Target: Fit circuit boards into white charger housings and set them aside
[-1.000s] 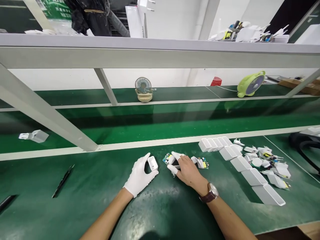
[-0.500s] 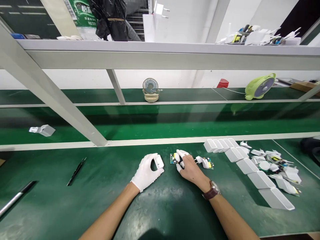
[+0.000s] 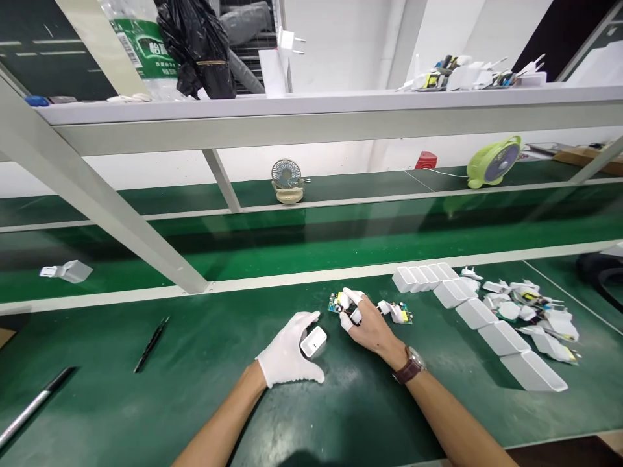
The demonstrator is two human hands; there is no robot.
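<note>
My left hand (image 3: 291, 350), in a white glove, is open with thumb and fingers spread around a small white charger housing (image 3: 314, 342) on the green table. The thumb is clear of the housing, which shows a small slot in its end face. To its right, my right hand (image 3: 367, 322), with white finger cots and a wristwatch, has thumb and forefinger closed about a small circuit board (image 3: 335, 302) with yellow and white parts. The palm hides part of this board. Just beyond the hand lies another circuit board with a white plug piece (image 3: 402, 313).
White charger cases (image 3: 501, 340) stand in a row at right, beside a pile of plug parts and boards (image 3: 535, 311). A black pen-like tool (image 3: 152, 345) and a silver-and-black rod (image 3: 36, 405) lie at left. A metal shelf frame (image 3: 311, 123) crosses above the table.
My left hand has opened, its thumb moving down off the charger housing, which now rests between the spread fingers. My right hand stays at the circuit board. The view has tilted slightly.
</note>
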